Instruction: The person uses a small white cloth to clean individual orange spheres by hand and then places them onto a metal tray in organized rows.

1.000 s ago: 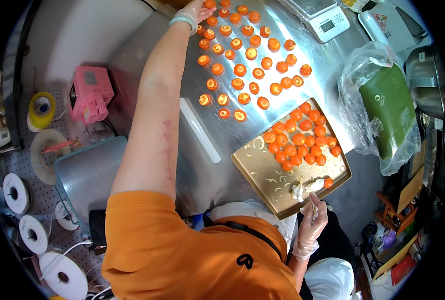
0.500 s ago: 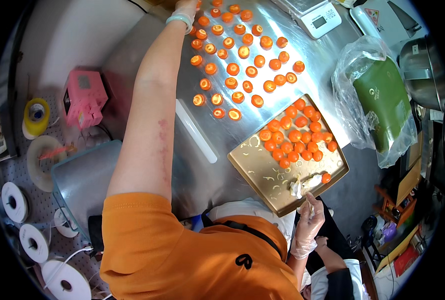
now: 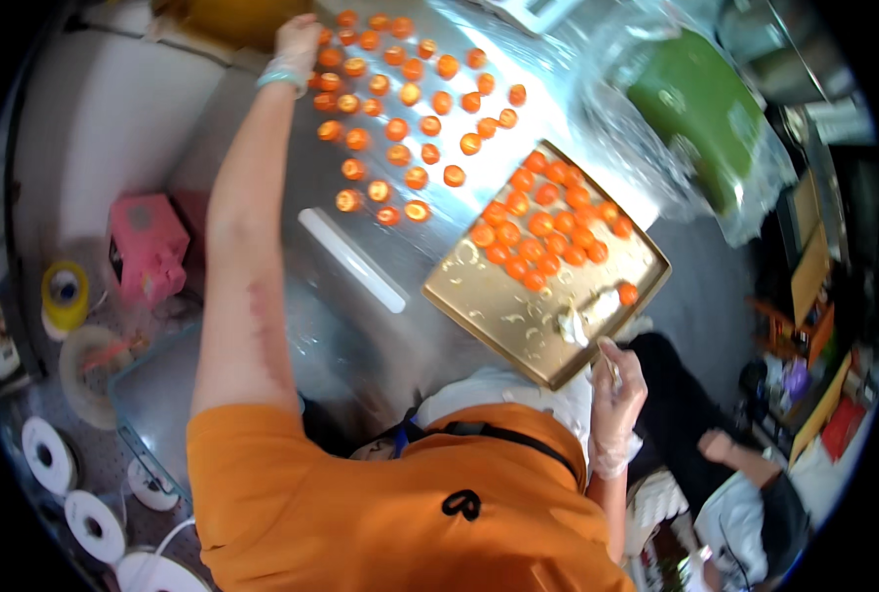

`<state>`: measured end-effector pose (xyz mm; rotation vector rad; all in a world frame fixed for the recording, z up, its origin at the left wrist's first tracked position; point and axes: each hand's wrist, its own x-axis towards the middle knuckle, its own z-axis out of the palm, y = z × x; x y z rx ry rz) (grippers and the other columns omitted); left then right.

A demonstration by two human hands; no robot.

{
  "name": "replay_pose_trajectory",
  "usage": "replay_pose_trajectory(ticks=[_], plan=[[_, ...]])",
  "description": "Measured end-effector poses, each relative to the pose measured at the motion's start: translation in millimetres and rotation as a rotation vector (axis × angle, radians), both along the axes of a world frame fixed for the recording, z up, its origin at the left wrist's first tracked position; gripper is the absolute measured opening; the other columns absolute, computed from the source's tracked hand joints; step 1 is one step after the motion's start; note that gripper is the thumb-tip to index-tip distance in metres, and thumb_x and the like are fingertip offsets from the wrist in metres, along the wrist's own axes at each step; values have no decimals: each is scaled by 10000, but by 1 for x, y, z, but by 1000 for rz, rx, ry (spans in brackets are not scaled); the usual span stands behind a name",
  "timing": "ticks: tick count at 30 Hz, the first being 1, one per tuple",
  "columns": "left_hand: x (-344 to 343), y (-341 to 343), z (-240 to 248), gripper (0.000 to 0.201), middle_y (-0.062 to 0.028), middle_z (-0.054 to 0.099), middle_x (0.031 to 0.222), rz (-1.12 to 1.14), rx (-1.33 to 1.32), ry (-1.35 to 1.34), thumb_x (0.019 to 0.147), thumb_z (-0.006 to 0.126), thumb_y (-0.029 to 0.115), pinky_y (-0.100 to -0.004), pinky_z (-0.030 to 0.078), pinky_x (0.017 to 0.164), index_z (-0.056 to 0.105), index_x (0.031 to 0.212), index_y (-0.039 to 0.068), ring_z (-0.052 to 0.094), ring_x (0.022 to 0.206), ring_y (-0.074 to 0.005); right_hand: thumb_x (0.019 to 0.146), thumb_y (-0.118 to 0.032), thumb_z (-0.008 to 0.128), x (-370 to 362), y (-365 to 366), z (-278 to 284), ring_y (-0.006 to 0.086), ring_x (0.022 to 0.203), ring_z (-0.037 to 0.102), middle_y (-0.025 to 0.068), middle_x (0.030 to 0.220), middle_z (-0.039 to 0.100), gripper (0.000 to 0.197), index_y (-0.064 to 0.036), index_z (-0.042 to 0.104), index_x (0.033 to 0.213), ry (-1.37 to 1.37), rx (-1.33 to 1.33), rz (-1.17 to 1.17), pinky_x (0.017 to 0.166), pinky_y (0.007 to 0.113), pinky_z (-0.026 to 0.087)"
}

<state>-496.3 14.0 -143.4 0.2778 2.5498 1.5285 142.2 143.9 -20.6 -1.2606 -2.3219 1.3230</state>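
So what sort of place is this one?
Probably a small food-production kitchen or workshop: a steel worktable covered in rows of small orange pieces, a gold baking tray holding more, and rolls of tape beside it.

Gold tray [image 3: 479, 296]: 1
Orange pieces on tray [image 3: 543, 222]: roughly 20, packed close and hard to separate
Orange pieces on surface [image 3: 400, 128]: about 28
White tape rolls [image 3: 49, 456]: 3
Yellow tape roll [image 3: 64, 293]: 1
Pink box [image 3: 148, 247]: 1
Green bag [image 3: 706, 118]: 1

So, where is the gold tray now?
In the head view the gold tray lies right of centre on the steel table, just ahead of the right hand, half filled with orange pieces.
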Motion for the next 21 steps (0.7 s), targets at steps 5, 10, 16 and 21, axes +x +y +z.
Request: replay_pose_trajectory(ticks=[5, 10, 16, 21], plan=[[176, 45, 67, 302, -68, 615, 1115, -578, 152, 109, 933, 556, 137, -276, 447, 920, 567, 1204, 6, 568, 1043, -156, 794, 71, 579, 5, -2, 6, 298, 720, 575, 150, 816, 580, 234, 1, 635, 1010, -28, 31, 22, 667, 331, 463], [371, 93, 86, 252, -110, 631, 1042, -1149, 205, 230, 865, 628, 141, -349, 457, 905, 609, 1090, 30, 596, 988, -243, 759, 62, 619, 21, -7, 10, 329, 777, 610, 139, 833, 619, 197, -20, 634, 938, -53, 102, 42, 679, 361, 480], [489, 146, 44, 291, -128, 587, 975, -1340, -138, 402, 760, 694, 144, -402, 474, 816, 597, 1006, 23, 583, 922, -308, 752, 58, 624, 42, -19, 12, 338, 759, 613, 133, 830, 625, 182, -29, 630, 911, 5, 121, -40, 669, 378, 478], [514, 162, 26, 287, -120, 582, 939, -1352, -314, 475, 724, 716, 149, -391, 477, 820, 590, 953, 31, 590, 910, -284, 754, 60, 628, 60, -25, 11, 336, 748, 612, 129, 822, 627, 176, -33, 630, 904, -9, 127, -87, 659, 375, 475]])
